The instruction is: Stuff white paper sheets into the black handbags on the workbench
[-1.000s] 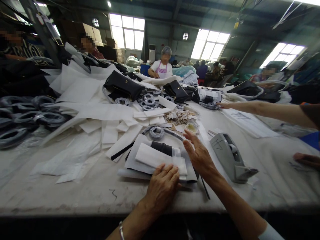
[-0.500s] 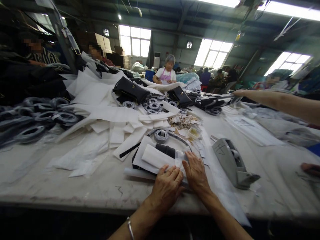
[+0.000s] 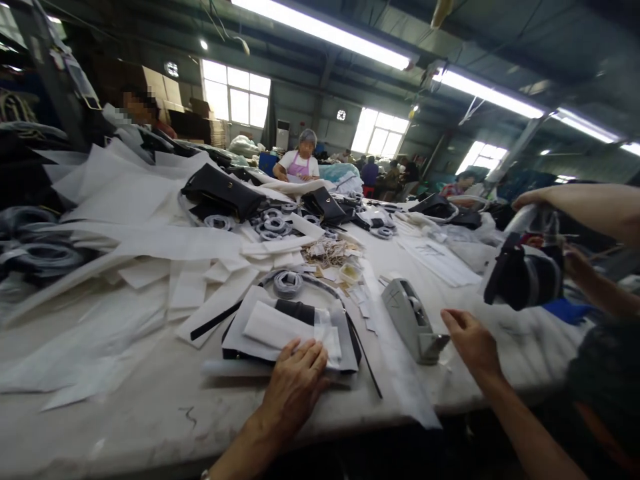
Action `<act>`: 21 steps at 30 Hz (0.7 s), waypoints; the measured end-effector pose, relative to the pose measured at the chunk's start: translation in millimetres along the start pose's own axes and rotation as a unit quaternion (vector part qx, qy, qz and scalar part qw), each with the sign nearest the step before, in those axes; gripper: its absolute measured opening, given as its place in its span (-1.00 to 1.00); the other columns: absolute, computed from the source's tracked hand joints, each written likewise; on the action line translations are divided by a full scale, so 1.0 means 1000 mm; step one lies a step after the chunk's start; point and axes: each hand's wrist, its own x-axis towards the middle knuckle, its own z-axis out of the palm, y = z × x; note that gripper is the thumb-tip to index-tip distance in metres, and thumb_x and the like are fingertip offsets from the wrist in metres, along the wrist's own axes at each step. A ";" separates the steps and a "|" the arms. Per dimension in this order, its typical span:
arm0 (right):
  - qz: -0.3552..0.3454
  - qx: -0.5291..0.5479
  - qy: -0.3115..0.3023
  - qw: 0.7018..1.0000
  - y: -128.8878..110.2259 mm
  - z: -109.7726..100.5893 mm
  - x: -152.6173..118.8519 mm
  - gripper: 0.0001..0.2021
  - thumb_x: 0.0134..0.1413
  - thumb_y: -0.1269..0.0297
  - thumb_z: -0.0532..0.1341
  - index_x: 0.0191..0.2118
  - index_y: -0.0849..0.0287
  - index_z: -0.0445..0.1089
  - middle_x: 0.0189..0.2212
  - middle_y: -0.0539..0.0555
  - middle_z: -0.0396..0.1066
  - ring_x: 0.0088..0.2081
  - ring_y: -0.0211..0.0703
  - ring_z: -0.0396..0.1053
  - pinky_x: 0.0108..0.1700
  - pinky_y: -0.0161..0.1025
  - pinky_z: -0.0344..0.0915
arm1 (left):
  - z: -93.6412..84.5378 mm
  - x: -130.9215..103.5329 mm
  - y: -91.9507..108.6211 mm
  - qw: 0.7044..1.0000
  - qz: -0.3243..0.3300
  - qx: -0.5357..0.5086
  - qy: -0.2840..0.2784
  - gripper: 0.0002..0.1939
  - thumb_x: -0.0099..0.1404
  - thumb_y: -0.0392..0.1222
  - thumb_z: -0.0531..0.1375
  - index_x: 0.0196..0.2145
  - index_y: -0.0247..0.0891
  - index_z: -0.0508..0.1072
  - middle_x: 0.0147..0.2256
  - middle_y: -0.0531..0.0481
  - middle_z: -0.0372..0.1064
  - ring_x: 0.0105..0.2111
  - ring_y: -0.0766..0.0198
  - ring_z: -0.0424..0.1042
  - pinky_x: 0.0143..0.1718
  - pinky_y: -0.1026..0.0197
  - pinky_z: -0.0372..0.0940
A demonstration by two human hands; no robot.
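Note:
A black bag lies on the table with white paper sheets and a folded white wrap over it. My left hand rests on the lower edge of the wrap, fingers stretched out flat. To the right, beside the grey tape dispenser, my right hand is raised with its thumb and fingertips pressed together. Anything between those fingertips is too small to make out. Above the bag sits a coiled strap in clear wrapping.
Stacked white sheets, black bags and wrapped coils cover the left and back. Paper ties lie mid-table. At right, a person's arm is beside a lifted dark bag. Another person works behind.
My right hand has left the wrap and moved right, past the tape dispenser, its fingers now pinched. My left hand stays on the wrap. The view has turned right, and the neighbour's dark bag now shows.

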 end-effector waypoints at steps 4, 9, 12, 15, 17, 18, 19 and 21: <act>0.051 0.029 -0.115 0.992 0.028 -0.008 0.024 -0.64 -0.24 -0.07 0.31 -0.51 0.18 0.51 -0.47 0.20 0.55 -0.30 0.14 0.50 -0.30 -0.11 0.37 | -0.002 0.001 -0.002 1.000 0.015 0.011 -0.007 -0.64 0.35 -0.25 0.21 0.10 -0.18 0.35 0.08 -0.03 0.44 0.10 0.11 0.40 0.18 -0.03 0.15; 0.046 0.083 -0.180 0.979 0.028 0.008 0.028 -0.65 -0.28 -0.04 0.33 -0.52 0.20 0.53 -0.46 0.17 0.55 -0.36 0.02 0.49 -0.35 -0.18 0.34 | -0.003 0.001 -0.005 0.999 0.027 0.017 0.005 -0.64 0.34 -0.26 0.19 0.09 -0.17 0.36 0.08 -0.01 0.45 0.09 0.13 0.42 0.16 0.00 0.19; 0.044 0.104 -0.162 0.980 0.026 0.008 0.030 -0.66 -0.24 -0.03 0.31 -0.55 0.20 0.49 -0.51 0.14 0.52 -0.43 -0.05 0.45 -0.36 -0.19 0.33 | -0.002 0.001 -0.006 0.999 0.032 0.018 0.019 -0.65 0.35 -0.27 0.17 0.08 -0.17 0.37 0.07 -0.02 0.46 0.08 0.13 0.42 0.16 0.02 0.20; 0.035 0.122 -0.122 0.984 0.027 -0.001 0.028 -0.68 -0.24 -0.04 0.29 -0.57 0.17 0.43 -0.59 0.06 0.43 -0.49 -0.12 0.37 -0.38 -0.20 0.32 | -0.001 0.001 -0.006 0.999 0.032 0.017 0.030 -0.67 0.36 -0.26 0.15 0.08 -0.16 0.37 0.07 -0.01 0.46 0.07 0.13 0.43 0.15 0.02 0.19; 0.028 0.132 -0.094 0.986 0.031 -0.009 0.023 -0.69 -0.24 -0.04 0.28 -0.56 0.13 0.39 -0.62 0.00 0.36 -0.52 -0.16 0.31 -0.39 -0.21 0.31 | 0.000 0.000 -0.006 0.999 0.029 0.015 0.029 -0.67 0.37 -0.25 0.14 0.08 -0.16 0.37 0.07 0.00 0.46 0.08 0.13 0.43 0.15 0.01 0.19; 0.029 0.137 -0.085 0.987 0.036 -0.013 0.019 -0.70 -0.24 -0.04 0.28 -0.55 0.11 0.38 -0.63 -0.01 0.33 -0.54 -0.17 0.29 -0.41 -0.22 0.31 | 0.000 0.000 -0.006 0.999 0.029 0.014 0.028 -0.68 0.38 -0.25 0.14 0.08 -0.16 0.37 0.07 0.00 0.46 0.08 0.13 0.43 0.15 0.01 0.19; 0.036 0.137 -0.084 0.986 0.042 -0.015 0.015 -0.70 -0.24 -0.05 0.28 -0.55 0.10 0.36 -0.63 -0.02 0.31 -0.55 -0.18 0.27 -0.42 -0.22 0.31 | 0.000 0.000 -0.006 0.999 0.029 0.013 0.027 -0.68 0.38 -0.25 0.14 0.08 -0.15 0.37 0.07 0.00 0.46 0.08 0.13 0.42 0.15 0.01 0.18; 0.037 0.106 -0.096 0.989 0.059 -0.015 0.002 -0.69 -0.23 -0.07 0.25 -0.59 0.07 0.32 -0.65 -0.02 0.28 -0.59 -0.18 0.24 -0.48 -0.21 0.30 | -0.001 0.000 -0.006 0.999 0.029 0.013 0.025 -0.67 0.38 -0.24 0.15 0.09 -0.15 0.37 0.08 0.01 0.45 0.08 0.13 0.42 0.15 0.00 0.18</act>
